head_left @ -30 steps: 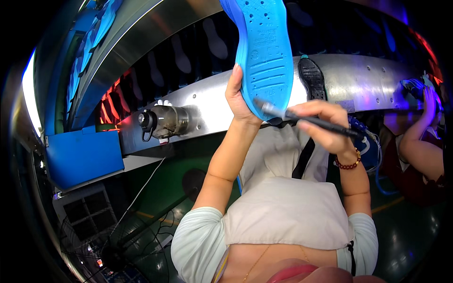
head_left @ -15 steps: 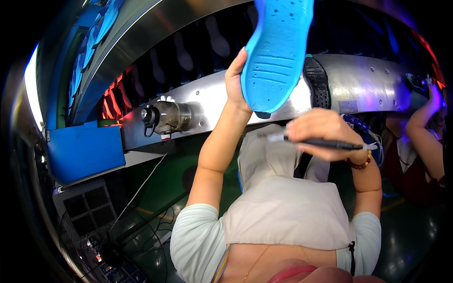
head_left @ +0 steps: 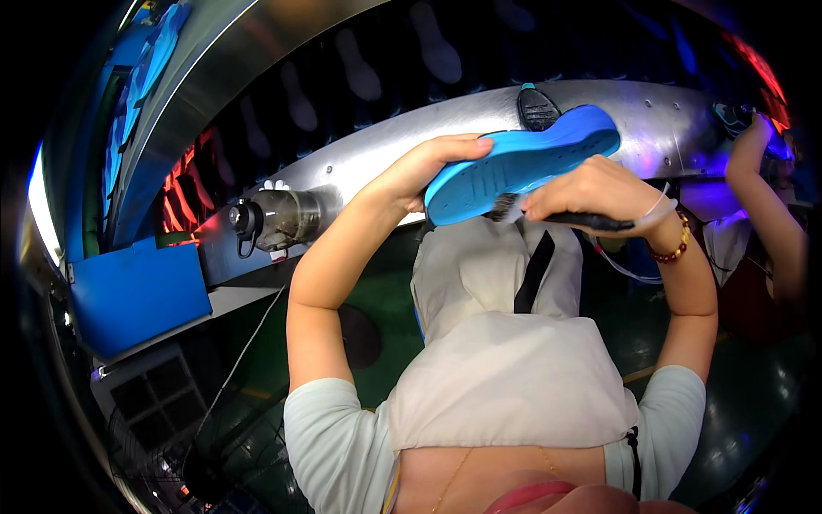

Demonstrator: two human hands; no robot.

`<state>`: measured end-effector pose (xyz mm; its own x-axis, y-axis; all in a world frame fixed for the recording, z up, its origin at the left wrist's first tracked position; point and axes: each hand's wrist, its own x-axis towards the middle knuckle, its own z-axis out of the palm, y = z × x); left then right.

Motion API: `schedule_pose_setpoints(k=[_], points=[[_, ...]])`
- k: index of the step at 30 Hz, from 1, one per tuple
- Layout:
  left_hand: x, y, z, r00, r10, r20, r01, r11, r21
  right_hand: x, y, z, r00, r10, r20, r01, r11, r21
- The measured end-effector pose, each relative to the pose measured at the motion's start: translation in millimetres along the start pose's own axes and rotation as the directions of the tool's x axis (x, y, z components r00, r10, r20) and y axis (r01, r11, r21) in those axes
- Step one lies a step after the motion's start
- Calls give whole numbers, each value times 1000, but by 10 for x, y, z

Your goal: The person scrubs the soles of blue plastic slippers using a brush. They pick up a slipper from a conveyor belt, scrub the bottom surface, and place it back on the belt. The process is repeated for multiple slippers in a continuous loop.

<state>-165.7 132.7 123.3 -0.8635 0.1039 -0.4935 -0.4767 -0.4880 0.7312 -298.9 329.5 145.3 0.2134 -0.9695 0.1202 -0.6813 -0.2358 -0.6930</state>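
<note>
A blue shoe sole [head_left: 484, 176] is tilted in front of me, above my lap, its ridged face toward me. My left hand [head_left: 424, 171] is closed around its left end, the thumb along the upper edge. In my right hand [head_left: 595, 195] is a brush [head_left: 591, 222] with a dark handle and short bristles. The bristles meet the lower edge of the sole, and the fingers of that hand wrap the handle. Just behind the sole, a black shoe sole [head_left: 537, 109] lies on the metal ledge.
The curved metal ledge [head_left: 364, 161] runs across in front of me, with dark slots holding several soles [head_left: 358, 64] beyond it. A translucent bottle [head_left: 287, 218] lies on the ledge at left, near a blue panel [head_left: 141, 287]. Another person's arm [head_left: 758, 176] reaches in at right.
The blue sole has come down and tipped from upright to slanted. My right hand has brought the brush up against it.
</note>
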Motion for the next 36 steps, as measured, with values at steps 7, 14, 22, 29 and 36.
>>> schedule_pose_setpoints(k=[7,14,22,29,36], points=[[-115,71,15,998,25,-64,-22,998,53,-46,260,-229,996,70,-50,-68,997,40],[175,-411,-205,989,148,21,-111,822,-559,24,100,30,793,595,-132,-367,639,676],[326,-579,-170,984,155,87,-58,742,-667,67,923,366,207,643,-737,-129,765,631],[-28,-276,-318,906,406,-119,-423,884,-200,-167,314,597,657,588,-471,33,602,798],[-704,1007,43,543,833,-109,-833,517,-196,-585,546,709,306,799,-518,307,433,848]])
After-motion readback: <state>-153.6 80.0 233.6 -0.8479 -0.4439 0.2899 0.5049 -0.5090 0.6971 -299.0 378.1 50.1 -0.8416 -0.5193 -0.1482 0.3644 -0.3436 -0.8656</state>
